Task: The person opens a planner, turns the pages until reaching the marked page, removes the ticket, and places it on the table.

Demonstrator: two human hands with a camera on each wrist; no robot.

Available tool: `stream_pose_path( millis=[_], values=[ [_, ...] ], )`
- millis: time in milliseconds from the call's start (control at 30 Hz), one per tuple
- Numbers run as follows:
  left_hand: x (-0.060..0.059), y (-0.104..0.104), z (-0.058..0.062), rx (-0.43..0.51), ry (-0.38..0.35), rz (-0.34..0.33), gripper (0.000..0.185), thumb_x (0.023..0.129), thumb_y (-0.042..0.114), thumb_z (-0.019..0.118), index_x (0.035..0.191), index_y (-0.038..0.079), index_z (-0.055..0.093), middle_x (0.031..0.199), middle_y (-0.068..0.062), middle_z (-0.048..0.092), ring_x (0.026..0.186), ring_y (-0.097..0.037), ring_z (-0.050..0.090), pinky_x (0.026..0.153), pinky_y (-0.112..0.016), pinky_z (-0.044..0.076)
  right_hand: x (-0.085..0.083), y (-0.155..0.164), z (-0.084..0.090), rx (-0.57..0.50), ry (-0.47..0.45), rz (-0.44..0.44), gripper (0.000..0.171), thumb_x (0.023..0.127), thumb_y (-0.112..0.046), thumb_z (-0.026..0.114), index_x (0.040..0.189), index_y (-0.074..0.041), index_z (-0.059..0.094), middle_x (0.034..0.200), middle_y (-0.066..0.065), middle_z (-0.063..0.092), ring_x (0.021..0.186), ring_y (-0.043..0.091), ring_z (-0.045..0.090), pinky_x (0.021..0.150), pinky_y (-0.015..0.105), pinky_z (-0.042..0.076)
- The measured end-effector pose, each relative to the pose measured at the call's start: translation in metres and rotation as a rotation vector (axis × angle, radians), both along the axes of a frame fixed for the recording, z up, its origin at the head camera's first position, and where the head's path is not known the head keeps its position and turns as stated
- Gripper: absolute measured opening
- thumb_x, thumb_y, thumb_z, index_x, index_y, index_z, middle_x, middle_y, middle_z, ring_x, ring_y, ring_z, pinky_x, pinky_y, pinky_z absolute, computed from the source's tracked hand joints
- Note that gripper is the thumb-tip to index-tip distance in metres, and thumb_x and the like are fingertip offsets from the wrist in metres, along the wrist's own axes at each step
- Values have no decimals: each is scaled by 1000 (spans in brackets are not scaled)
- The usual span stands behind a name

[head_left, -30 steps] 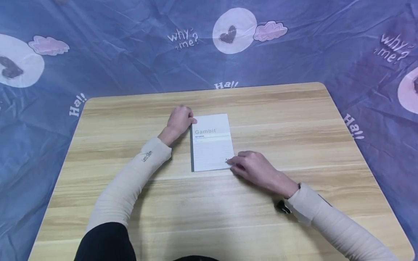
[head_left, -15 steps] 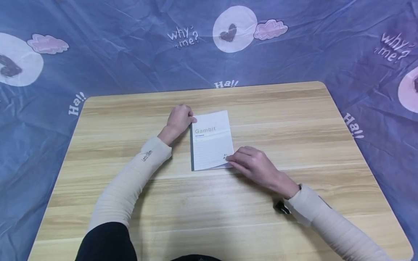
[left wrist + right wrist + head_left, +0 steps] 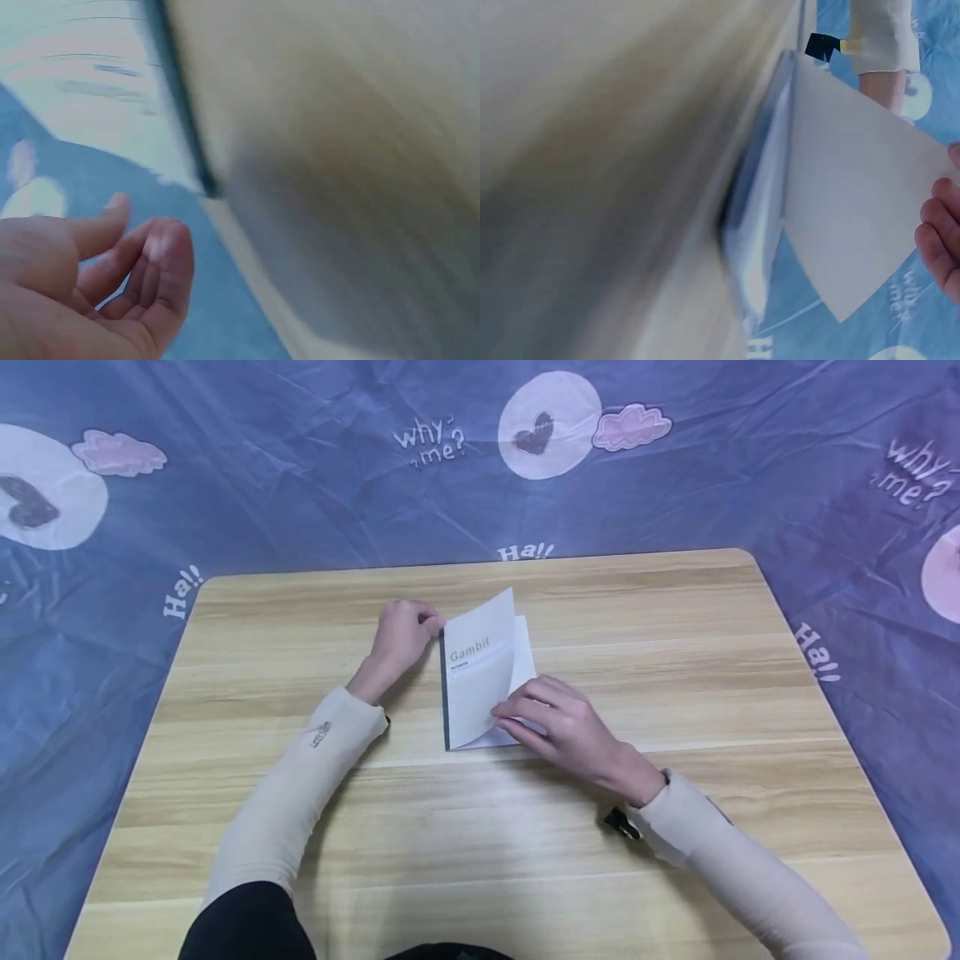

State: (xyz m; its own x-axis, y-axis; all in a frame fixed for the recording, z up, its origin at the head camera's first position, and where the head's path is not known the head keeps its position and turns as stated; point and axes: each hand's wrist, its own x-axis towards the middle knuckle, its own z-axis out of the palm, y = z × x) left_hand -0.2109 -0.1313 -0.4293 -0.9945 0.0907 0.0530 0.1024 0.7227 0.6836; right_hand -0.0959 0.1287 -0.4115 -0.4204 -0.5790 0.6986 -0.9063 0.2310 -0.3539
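A white notebook [image 3: 480, 672] with "Gambit" on its front and a dark spine lies on the wooden table. My right hand [image 3: 558, 722] pinches the lower right corner of its front cover [image 3: 855, 172], which is lifted and bends over toward the spine. White inner pages show beneath it. By the notebook's upper left corner is my left hand [image 3: 405, 631]. In the left wrist view that hand [image 3: 120, 285] has loosely bent fingers, the thumb apart from them, and nothing between them; the spine's end [image 3: 210, 184] is just beyond the fingertips.
The light wood table [image 3: 337, 852] carries the notebook near its middle. A blue printed cloth [image 3: 300, 460] with moons and pink clouds surrounds the back and sides. A small black device [image 3: 621, 823] sits at the right cuff.
The right hand has raised the cover's corner off the pages and moved it leftward and up. The left hand has slipped off the notebook's corner to just beside it.
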Motion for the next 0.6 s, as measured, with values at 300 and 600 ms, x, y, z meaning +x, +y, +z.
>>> stream_pose_path(
  millis=[300,600],
  values=[
    [55,22,59,224,72,17,40,82,47,81,92,8,78,76,2,71,67,-12,65,59,-30,51,-3,-39,20,47,74,31,11,93,-12,71,102,-7,76,96,3,67,88,19,62,81,32,51],
    [73,19,76,195,139,14,10,86,14,72,82,7,78,67,3,69,56,-9,62,54,-26,48,-3,-64,27,54,135,72,14,93,-10,71,105,-5,75,97,5,67,90,19,62,88,31,51]
  ],
)
